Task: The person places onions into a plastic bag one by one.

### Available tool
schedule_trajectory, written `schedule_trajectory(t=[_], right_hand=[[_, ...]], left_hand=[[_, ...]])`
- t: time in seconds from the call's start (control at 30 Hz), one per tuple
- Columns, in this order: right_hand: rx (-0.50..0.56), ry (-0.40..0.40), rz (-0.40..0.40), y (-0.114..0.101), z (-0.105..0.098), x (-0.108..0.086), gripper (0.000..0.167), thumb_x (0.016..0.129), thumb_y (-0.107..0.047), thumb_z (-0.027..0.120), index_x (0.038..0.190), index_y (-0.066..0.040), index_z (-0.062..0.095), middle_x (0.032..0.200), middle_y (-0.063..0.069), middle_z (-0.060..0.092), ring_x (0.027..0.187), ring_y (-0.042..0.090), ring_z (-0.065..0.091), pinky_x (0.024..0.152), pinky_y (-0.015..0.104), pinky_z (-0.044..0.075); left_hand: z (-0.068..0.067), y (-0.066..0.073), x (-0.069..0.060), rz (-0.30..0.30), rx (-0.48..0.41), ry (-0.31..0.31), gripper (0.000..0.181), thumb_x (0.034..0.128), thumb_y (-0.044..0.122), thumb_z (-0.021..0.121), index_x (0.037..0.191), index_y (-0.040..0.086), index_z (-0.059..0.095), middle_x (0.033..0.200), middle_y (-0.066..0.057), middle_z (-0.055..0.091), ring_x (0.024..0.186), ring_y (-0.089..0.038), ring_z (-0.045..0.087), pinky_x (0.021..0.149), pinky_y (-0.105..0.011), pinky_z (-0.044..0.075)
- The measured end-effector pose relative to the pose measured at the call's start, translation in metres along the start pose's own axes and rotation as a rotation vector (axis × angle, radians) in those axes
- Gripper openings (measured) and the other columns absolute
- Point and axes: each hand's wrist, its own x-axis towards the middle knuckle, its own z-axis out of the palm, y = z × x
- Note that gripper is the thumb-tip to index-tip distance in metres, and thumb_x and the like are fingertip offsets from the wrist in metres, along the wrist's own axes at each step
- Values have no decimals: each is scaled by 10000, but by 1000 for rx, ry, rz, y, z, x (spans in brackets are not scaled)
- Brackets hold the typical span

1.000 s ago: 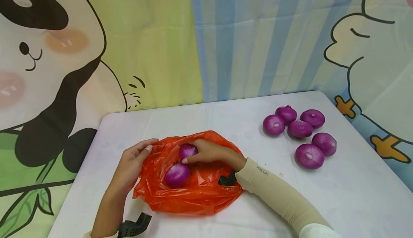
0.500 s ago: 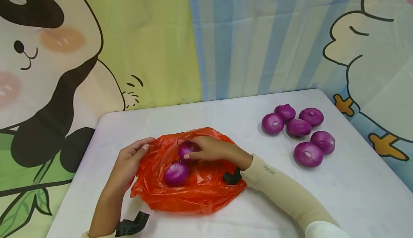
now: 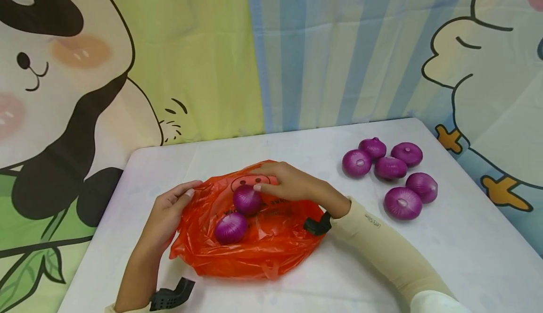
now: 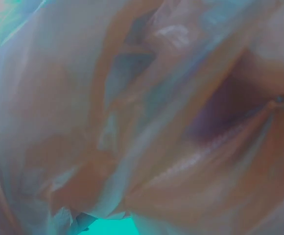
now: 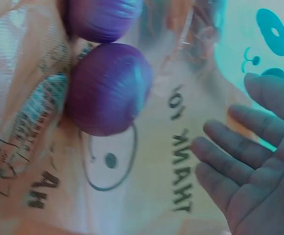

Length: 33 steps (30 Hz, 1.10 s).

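Note:
A red plastic bag (image 3: 250, 261) lies spread with its mouth facing up. Two purple onions rest inside it: the nearer onion (image 3: 231, 228) and the farther onion (image 3: 248, 200), which touch or nearly touch. My left hand (image 3: 167, 218) pinches the bag's left rim between thumb and fingers. Over the bag's far right part, my right hand (image 3: 292, 181) has loosely straight fingers and holds nothing. In the right wrist view that hand (image 5: 259, 166) stands apart from the onion (image 5: 110, 90). Bag film (image 4: 132, 122) fills the left wrist view, hiding the left fingertips there.
Several more purple onions (image 3: 390, 168) sit in a cluster on the right side of the white table (image 3: 271, 150). A cartoon-printed curtain (image 3: 212, 58) hangs behind the table. Black wrist camera mounts (image 3: 171, 296) are strapped to both forearms.
My right hand has let go of the farther onion, leaving it beside the other in the bag, and has moved up and to the right. The left hand keeps its hold on the rim.

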Motion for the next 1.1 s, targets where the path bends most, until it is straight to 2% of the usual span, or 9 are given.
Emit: schedule_trajectory(t=[0.03,0.1,0.23,0.33,0.5,0.7,0.93,1.1], right_hand=[[16,13,-9,-1,-2,-2,364,983,-251,598,1313,-99,615,1294,-3,601,1194,143,539,1016,316,429],[42,55,-25,-1,-6,-6,384,977,-222,610,1335,-83,598,1319,20,597,1213,143,544,1028,331,427],[94,166,-67,1,-13,-13,294,967,-107,612,1249,-36,652,1213,31,662,1122,127,604,962,340,487],[131,231,-76,3,-17,-18,244,976,-66,581,1195,-19,679,1140,42,689,1018,150,635,866,317,531],[205,307,-27,8,-24,-26,232,979,-40,563,1173,-11,688,1112,69,694,1009,188,645,876,312,532],[208,435,46,10,-30,-36,232,974,7,551,1165,17,682,1117,108,682,1050,229,625,916,358,517],[232,421,94,22,-36,-53,262,968,-28,582,1217,-14,660,1158,86,664,1085,210,621,933,322,505],[238,427,133,25,-49,-72,277,956,-34,605,1229,-2,645,1181,115,653,1107,266,619,902,288,515]], left_hand=[[0,0,0,-2,0,0,457,1042,315,454,1411,46,485,1382,-149,509,1144,-158,587,875,-272,516],[0,0,0,-5,-2,2,457,1043,313,454,1412,45,483,1382,-146,510,1143,-154,588,875,-274,516],[0,-1,1,-6,0,3,461,1044,314,451,1415,42,479,1379,-146,513,1138,-155,590,873,-276,519],[0,-1,1,-3,-2,2,458,1043,314,452,1410,41,482,1372,-148,517,1131,-158,595,871,-281,521],[-1,-2,1,3,5,1,464,1043,315,452,1412,35,480,1375,-150,516,1134,-151,593,874,-274,517],[-2,-2,0,3,17,5,466,1045,319,445,1417,40,477,1383,-143,515,1156,-153,580,881,-260,510],[-2,-2,1,-1,20,6,464,1044,325,445,1415,50,482,1381,-136,517,1155,-144,580,882,-258,509],[-2,-2,0,1,28,12,470,1042,336,448,1412,49,488,1372,-135,527,1147,-144,584,879,-254,510]])
